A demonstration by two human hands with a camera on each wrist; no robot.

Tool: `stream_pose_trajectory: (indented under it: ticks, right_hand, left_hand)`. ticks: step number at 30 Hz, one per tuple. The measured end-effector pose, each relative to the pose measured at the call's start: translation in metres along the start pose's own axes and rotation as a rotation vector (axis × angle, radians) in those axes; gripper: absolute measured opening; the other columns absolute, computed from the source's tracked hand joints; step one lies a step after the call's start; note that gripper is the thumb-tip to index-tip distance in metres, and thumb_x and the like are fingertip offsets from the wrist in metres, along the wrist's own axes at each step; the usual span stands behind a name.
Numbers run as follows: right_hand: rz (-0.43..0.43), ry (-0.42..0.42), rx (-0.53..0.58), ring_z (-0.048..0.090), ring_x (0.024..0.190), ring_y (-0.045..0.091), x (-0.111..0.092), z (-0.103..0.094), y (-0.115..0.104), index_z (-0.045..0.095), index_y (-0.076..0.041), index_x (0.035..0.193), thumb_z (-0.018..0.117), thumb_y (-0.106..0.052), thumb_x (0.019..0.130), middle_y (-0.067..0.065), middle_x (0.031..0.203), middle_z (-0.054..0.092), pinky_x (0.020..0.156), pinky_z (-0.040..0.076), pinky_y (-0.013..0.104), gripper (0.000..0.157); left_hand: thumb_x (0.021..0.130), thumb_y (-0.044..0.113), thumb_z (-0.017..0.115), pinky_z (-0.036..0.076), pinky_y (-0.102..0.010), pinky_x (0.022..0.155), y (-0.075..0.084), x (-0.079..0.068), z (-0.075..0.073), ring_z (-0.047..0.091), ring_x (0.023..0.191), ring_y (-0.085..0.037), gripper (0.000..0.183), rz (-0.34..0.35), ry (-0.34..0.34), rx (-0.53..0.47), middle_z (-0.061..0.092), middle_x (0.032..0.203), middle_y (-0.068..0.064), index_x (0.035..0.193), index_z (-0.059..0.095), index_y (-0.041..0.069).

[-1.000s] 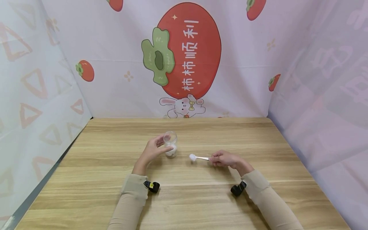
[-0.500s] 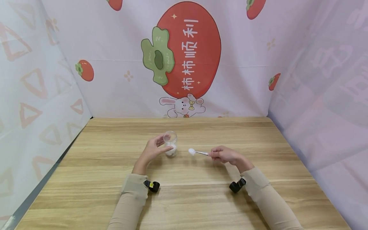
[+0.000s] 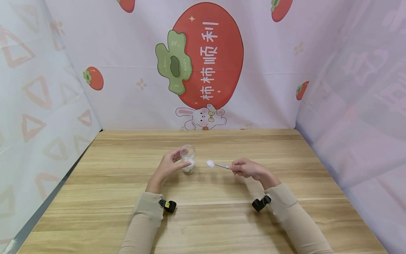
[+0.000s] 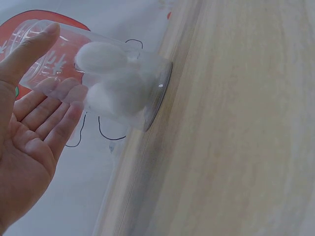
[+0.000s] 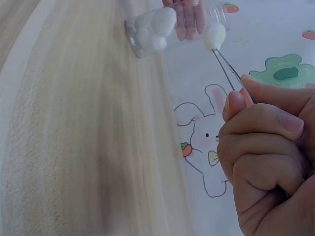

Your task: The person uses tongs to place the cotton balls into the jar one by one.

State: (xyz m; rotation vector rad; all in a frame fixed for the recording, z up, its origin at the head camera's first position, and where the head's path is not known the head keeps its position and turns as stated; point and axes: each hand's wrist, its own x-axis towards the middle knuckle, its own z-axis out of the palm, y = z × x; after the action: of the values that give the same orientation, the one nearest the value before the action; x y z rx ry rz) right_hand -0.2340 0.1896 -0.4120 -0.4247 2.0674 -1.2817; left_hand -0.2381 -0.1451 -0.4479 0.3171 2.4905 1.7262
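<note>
A clear jar [image 3: 188, 153] stands upright on the wooden table, with several white cotton balls [image 4: 120, 93] in its lower part. My left hand [image 3: 170, 165] holds the jar from the left, thumb on the near side and fingers round the far side. To the right of it, my right hand [image 3: 248, 169] pinches metal tweezers [image 3: 223, 166] between thumb and forefinger, the other fingers curled in. One cotton ball [image 5: 215, 36] is caught in the tweezers' tips, raised above the table and a short way right of the jar. The jar's mouth is uncovered.
The wooden table [image 3: 203, 218] reaches back to a white printed cloth [image 3: 260, 106]. More cloth hangs along the left and right sides. Each wrist wears a black camera strap, such as the right one [image 3: 261, 203].
My right hand has risen and moved slightly away from me, carrying the tweezers and cotton ball up and a little left toward the jar. The left hand and jar stay in place.
</note>
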Motion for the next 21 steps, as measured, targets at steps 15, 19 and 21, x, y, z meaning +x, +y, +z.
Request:
stream_pose_trajectory:
  ticks: [15,19,21]
  right_hand:
    - [-0.054,-0.019,-0.001,0.019,0.044,0.002,0.004,-0.002,-0.011,0.047,0.002,0.076,0.045,-0.021,0.102,-0.012,0.051,0.030,0.041,0.017,0.015,0.034]
    - [-0.064,-0.009,-0.010,0.020,0.044,0.002,0.003,-0.002,-0.015,0.042,0.016,0.089,0.045,-0.019,0.102,-0.012,0.054,0.030,0.041,0.017,0.014,0.037]
    - [-0.063,-0.002,-0.011,0.021,0.044,0.001,0.003,-0.002,-0.017,0.042,0.015,0.088,0.044,-0.018,0.102,-0.011,0.055,0.030,0.041,0.017,0.014,0.036]
  left_hand:
    - [0.081,0.026,0.078,0.041,-0.044,0.117,0.001,-0.001,0.000,0.049,0.135,-0.034,0.070,-0.002,0.008,0.012,0.055,0.142,-0.014,0.141,0.047,0.006]
    - [0.081,0.026,0.078,0.040,-0.044,0.118,0.002,-0.001,0.000,0.049,0.136,-0.033,0.070,-0.005,0.008,0.003,0.055,0.142,-0.013,0.140,0.048,0.007]
    - [0.080,0.026,0.079,0.040,-0.044,0.118,0.002,-0.001,0.000,0.049,0.136,-0.033,0.069,-0.004,0.007,0.001,0.056,0.141,-0.012,0.140,0.048,0.008]
